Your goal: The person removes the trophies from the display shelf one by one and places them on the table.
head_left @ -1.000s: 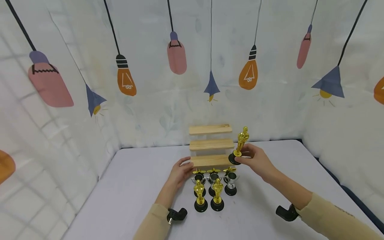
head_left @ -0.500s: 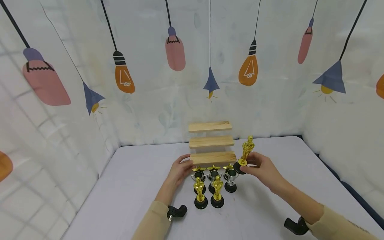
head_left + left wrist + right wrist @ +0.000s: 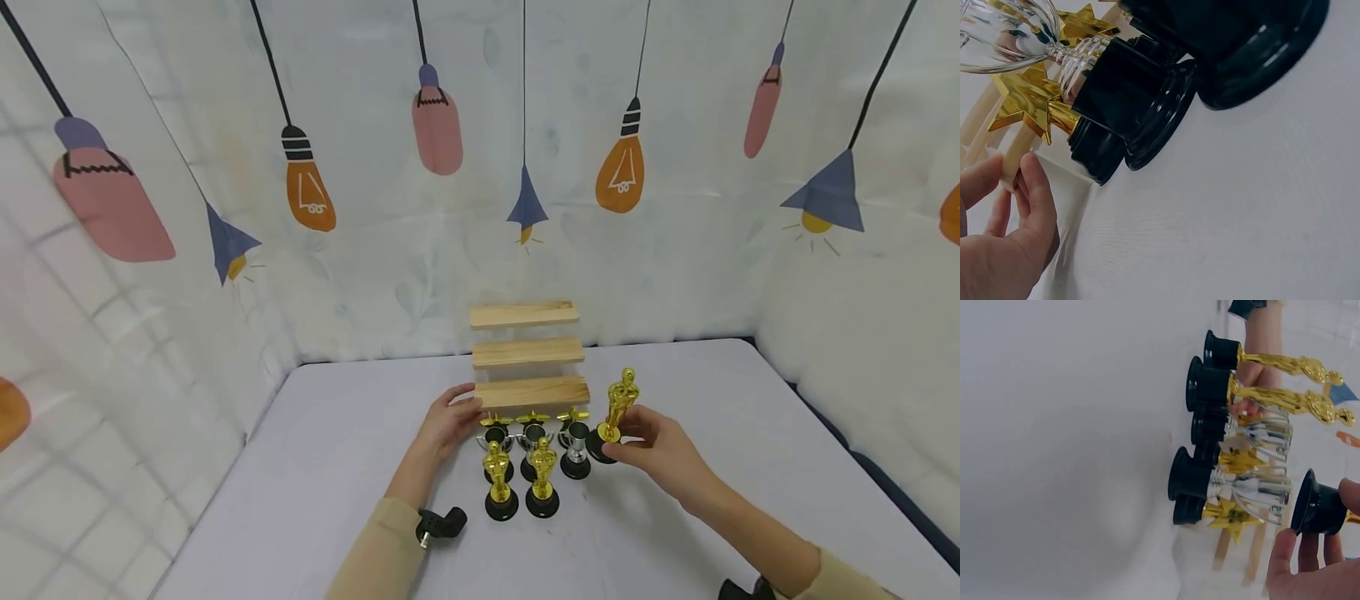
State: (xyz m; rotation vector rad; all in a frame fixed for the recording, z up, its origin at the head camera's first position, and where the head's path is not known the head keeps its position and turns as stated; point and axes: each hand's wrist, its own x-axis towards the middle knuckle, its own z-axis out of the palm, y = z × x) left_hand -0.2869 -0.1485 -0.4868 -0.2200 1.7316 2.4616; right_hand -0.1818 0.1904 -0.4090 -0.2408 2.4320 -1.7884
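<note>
My right hand (image 3: 663, 454) holds a gold figure trophy (image 3: 621, 400) by its round black base, tipped slightly, just right of the grouped trophies. In the right wrist view its base (image 3: 1319, 509) sits between thumb and fingers, off the table. At the other side, my left hand (image 3: 446, 427) pinches the left end of the lowest plank of a wooden tiered stand (image 3: 532, 392); the left wrist view shows the plank's end (image 3: 1017, 150) between thumb and fingertips. Two matching gold figure trophies (image 3: 543, 473) stand in front, silver cup trophies (image 3: 577, 442) behind them, then gold star trophies (image 3: 533, 418), partly hidden.
The stand's two upper planks (image 3: 528, 353) rise in steps toward the back wall cloth (image 3: 375, 275), which is printed with lamps. A white cloth covers the table (image 3: 337, 467). Black wrist cameras (image 3: 442, 523) sit at the sleeves.
My right hand has brought the gold figure trophy down and a little to the right, from beside the lowest plank to beside the silver cups. My left hand stays at the plank.
</note>
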